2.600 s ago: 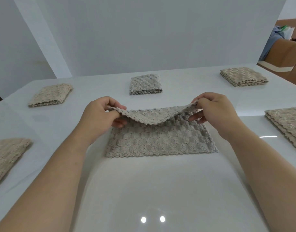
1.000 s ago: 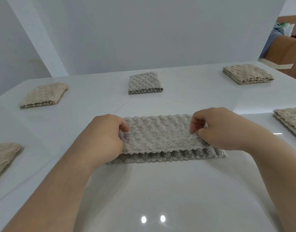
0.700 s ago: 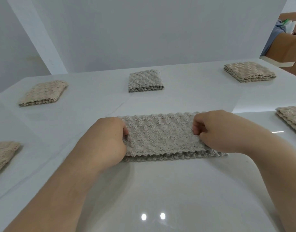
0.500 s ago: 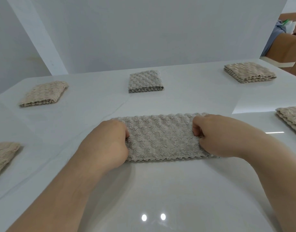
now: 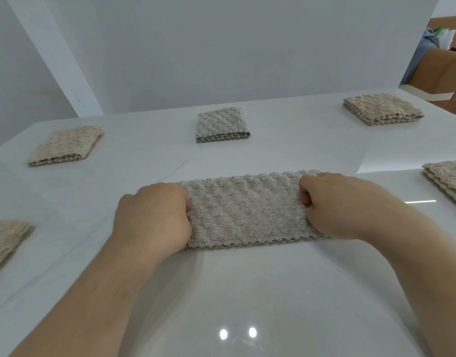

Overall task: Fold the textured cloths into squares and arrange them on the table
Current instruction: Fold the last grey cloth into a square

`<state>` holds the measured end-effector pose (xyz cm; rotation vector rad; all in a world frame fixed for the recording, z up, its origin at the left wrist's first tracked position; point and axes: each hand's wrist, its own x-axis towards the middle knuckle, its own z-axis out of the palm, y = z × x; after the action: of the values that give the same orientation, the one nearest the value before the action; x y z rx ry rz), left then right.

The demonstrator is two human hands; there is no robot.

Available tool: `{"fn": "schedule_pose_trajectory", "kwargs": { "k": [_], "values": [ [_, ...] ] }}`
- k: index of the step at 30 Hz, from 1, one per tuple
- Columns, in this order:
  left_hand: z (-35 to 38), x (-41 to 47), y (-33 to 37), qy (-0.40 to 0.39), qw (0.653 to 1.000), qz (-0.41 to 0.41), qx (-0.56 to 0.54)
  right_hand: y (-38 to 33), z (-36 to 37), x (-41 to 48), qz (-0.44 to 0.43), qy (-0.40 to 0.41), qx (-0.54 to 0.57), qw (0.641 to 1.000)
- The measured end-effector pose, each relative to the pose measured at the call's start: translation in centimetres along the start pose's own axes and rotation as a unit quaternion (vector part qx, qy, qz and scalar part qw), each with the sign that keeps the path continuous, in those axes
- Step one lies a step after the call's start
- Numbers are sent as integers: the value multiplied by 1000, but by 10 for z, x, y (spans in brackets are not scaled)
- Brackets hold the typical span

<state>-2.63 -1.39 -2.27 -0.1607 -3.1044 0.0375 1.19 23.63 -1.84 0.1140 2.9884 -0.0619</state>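
Beyond and beside a grey strip (image 5: 247,207) lying flat on the table (image 5: 247,292), five folded cloths (image 5: 221,124) are already laid out, while the strip's ends are clamped in the curled left hand (image 5: 152,217) and right hand (image 5: 335,204), with one crosswise fold judged left.

Bare hands, bare forearms
The left hand (image 5: 152,217) and right hand (image 5: 335,204) are uncovered, both forearms bare as far as the view reaches.

White table (image 5: 247,292) with 6 textured cloths (image 5: 247,212)
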Motion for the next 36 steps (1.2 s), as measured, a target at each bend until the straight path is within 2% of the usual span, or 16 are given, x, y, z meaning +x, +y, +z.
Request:
{"fn": "schedule_pose_trajectory", "kwargs": {
  "k": [2, 4, 6, 7, 9, 10, 13, 16, 21, 26, 33, 36],
  "values": [
    [2, 1, 1, 20, 999, 5, 26, 0, 2, 1, 5, 11, -22, 1000],
    [6, 3, 3, 71, 997, 19, 31, 1, 2, 4, 26, 52, -39, 998],
    [13, 8, 6, 140, 988, 57, -20, -3, 3, 5, 59, 136, -17, 989],
    [18, 10, 8, 167, 980, 89, -68, -6, 5, 7, 51, 209, 3, 976],
    [26, 14, 17, 181, 959, 151, -156, -18, 17, 12, -7, 321, -4, 947],
    [31, 15, 24, 165, 954, 175, -181, -27, 24, 15, -27, 335, -6, 942],
    [43, 16, 40, 87, 953, 215, -194, -46, 43, 29, -90, 227, 52, 968],
    [54, 23, 43, 40, 964, 223, -140, -50, 57, 40, -134, 126, 64, 981],
    [59, 29, 35, -5, 978, 190, -88, -47, 59, 43, -110, 82, 59, 989],
    [57, 37, 16, -68, 988, 102, -96, -32, 55, 44, -46, 41, 89, 994],
    [56, 40, 8, -99, 990, -3, -102, -17, 54, 46, 36, 26, 94, 995],
    [55, 41, 5, -103, 990, -15, -99, -10, 52, 48, 83, 20, 109, 990]
  ]
}}
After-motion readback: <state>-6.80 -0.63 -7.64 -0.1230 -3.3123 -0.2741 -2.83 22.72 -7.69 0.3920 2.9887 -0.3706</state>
